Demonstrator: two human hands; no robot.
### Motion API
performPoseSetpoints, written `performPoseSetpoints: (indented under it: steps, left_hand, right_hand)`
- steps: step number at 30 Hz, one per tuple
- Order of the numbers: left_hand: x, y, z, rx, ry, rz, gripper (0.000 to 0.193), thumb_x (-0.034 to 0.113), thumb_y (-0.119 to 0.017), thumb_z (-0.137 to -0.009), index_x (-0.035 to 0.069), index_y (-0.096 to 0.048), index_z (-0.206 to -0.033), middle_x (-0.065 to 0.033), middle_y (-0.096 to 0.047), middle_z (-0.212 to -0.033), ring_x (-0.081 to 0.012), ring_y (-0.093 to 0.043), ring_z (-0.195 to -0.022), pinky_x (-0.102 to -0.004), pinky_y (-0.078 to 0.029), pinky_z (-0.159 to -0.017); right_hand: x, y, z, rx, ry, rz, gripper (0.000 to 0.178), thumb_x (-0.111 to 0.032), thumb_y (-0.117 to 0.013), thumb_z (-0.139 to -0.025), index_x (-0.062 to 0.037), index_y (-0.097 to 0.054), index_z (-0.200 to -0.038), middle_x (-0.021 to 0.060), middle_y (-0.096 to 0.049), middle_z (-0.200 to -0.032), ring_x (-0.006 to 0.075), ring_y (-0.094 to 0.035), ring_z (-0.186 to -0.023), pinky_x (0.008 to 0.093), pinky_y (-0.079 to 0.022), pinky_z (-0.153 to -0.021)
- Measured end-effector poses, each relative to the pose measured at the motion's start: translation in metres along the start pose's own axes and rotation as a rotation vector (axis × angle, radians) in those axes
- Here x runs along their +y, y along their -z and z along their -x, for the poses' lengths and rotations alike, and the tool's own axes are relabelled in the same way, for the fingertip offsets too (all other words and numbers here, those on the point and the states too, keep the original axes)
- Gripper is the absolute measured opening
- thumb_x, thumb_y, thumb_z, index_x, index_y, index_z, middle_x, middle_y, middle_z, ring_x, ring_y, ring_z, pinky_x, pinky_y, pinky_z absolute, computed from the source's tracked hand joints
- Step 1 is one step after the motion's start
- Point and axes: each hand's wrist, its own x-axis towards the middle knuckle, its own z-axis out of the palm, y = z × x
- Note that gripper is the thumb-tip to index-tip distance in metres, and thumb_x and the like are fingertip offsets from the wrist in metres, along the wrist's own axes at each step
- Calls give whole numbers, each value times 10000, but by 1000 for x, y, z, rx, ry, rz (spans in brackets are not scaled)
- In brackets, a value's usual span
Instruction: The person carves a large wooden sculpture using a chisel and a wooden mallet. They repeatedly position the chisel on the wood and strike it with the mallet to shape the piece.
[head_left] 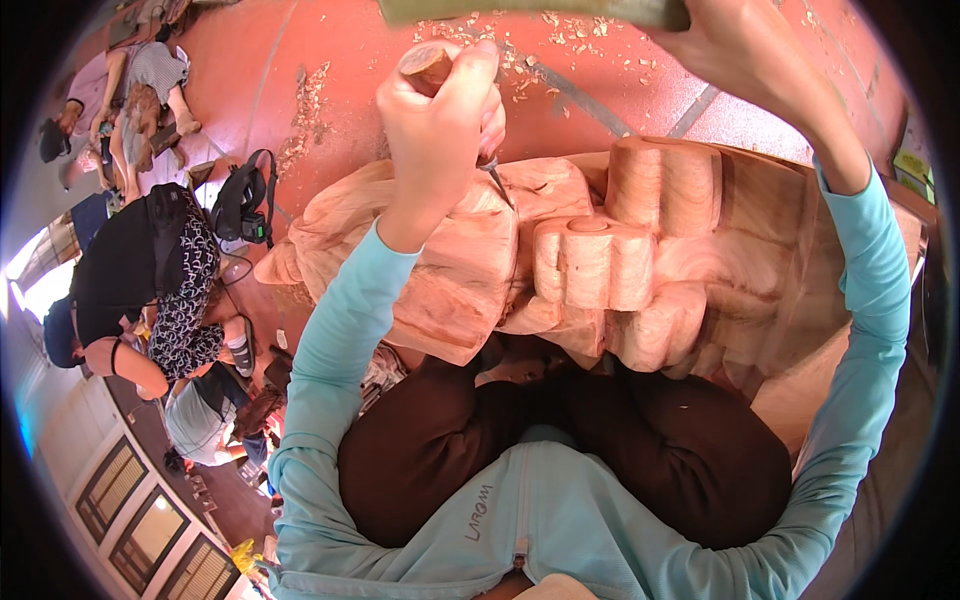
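My left hand [437,135] is closed around the round wooden handle of a chisel [426,69]. Its thin metal blade slants down, with the tip at a groove in a large, pale reddish wood carving [590,262]. Rounded, finger-like lobes stand out on the carving's right part, and broader cut faces make up its left part. Up at the top right, my right hand [738,48] grips one end of a long olive-brown wooden mallet [540,12]. The top edge of the picture cuts off part of the mallet and of that hand's fingers.
Wood chips [545,60] lie scattered on the red tiled floor [350,50] beyond the carving. My bent legs [420,450] are close against its near side. To the left are a black bag [243,205] and several people, one bending over in black clothes [120,250].
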Motion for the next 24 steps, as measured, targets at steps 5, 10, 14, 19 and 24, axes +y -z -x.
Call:
performPoseSetpoints:
  steps: [5,10,14,19,24]
  left_hand:
    - [-4,2,0,8,7,32,313,83,-529,-893,102,-367,-626,12,-330,-461,-82,-295,-352,-258,-234,-347]
    - [-1,0,3,66,29,24,329,88,-539,-886,111,-353,-617,12,-326,-462,-84,-295,-350,-260,-230,-349]
    - [-4,5,2,26,7,22,334,91,-545,-883,111,-349,-613,10,-328,-468,-85,-304,-364,-257,-237,-357]
    - [-2,-2,1,-1,55,50,317,99,-561,-875,102,-370,-622,13,-330,-477,-83,-308,-381,-251,-252,-371]
    - [-12,11,10,57,46,34,277,107,-582,-865,97,-405,-653,15,-332,-486,-81,-301,-382,-254,-248,-374]
  right_hand:
    - [-5,2,-9,206,-140,16,529,15,-641,-704,-78,-574,-1221,74,-670,-862,157,-598,-701,268,-487,-612]
    - [-6,15,-5,323,366,431,438,-56,-653,-725,-113,-618,-1158,52,-641,-823,160,-584,-675,293,-488,-618]
    - [-43,28,1,212,-101,447,395,-79,-651,-729,-125,-639,-1120,98,-633,-813,212,-592,-676,306,-493,-658]
    - [9,3,-3,163,215,102,548,85,-579,-682,-34,-567,-1217,157,-667,-889,250,-644,-781,311,-522,-731]
    - [-11,-11,-14,134,68,-182,540,87,-567,-698,-21,-555,-1227,162,-673,-876,252,-645,-690,320,-531,-677]
